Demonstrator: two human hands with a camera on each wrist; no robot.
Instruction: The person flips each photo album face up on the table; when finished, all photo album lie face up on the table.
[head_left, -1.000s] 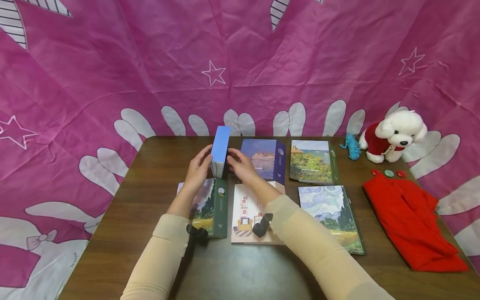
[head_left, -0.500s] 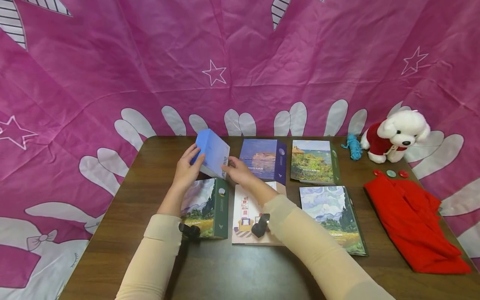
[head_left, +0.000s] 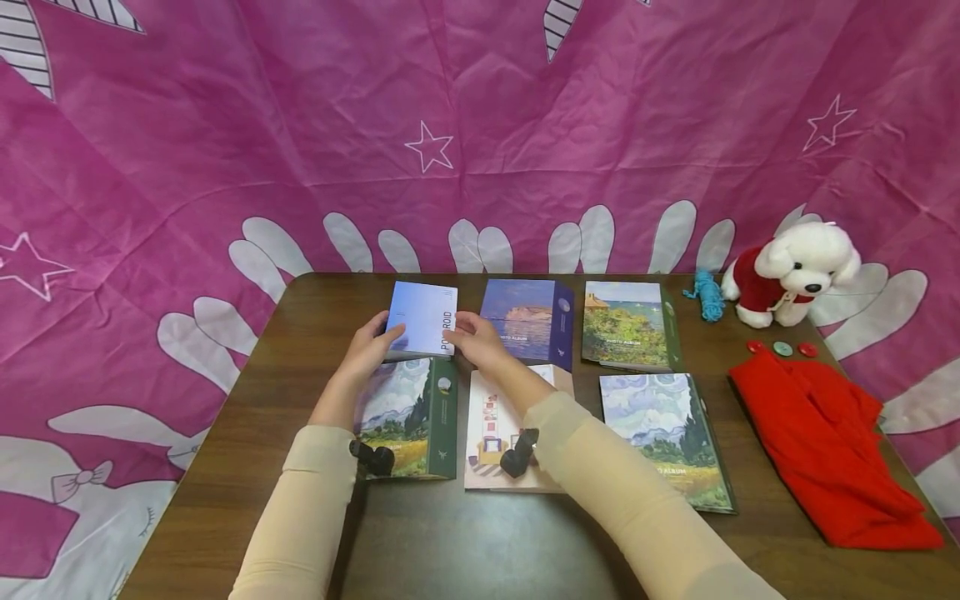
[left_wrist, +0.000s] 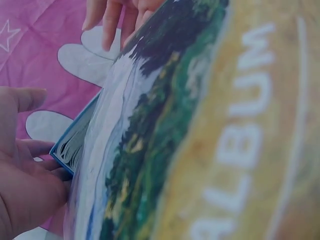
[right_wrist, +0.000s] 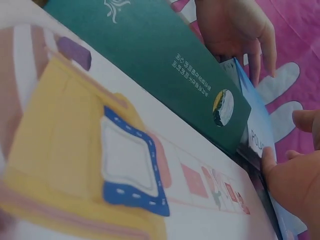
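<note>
A pale blue Polaroid photo album (head_left: 422,312) lies face up at the back left of the table. My left hand (head_left: 369,343) is at its left side, and in the left wrist view the fingers meet the album's corner (left_wrist: 67,150) while the thumb stands off it. At the right side is my right hand (head_left: 476,342); in the right wrist view one fingertip touches the edge by the printed lettering, with another digit raised. Just in front sits a green-spined album (head_left: 405,400) with a painted landscape, and beside it a cream album (head_left: 487,408) is partly covered by my right forearm.
To the right are a purple album (head_left: 525,317), a garden-picture album (head_left: 622,325) and another landscape album (head_left: 660,425). Farther right lie blue yarn (head_left: 707,296), a white plush dog (head_left: 802,267), several buttons (head_left: 782,348) and red cloth (head_left: 832,450). A pink curtain (head_left: 517,125) hangs behind the table.
The blue album has turned from standing on edge, through a tilt, to lying face up at the back left. Both hands stayed at its sides, the left moving slightly left and down.
</note>
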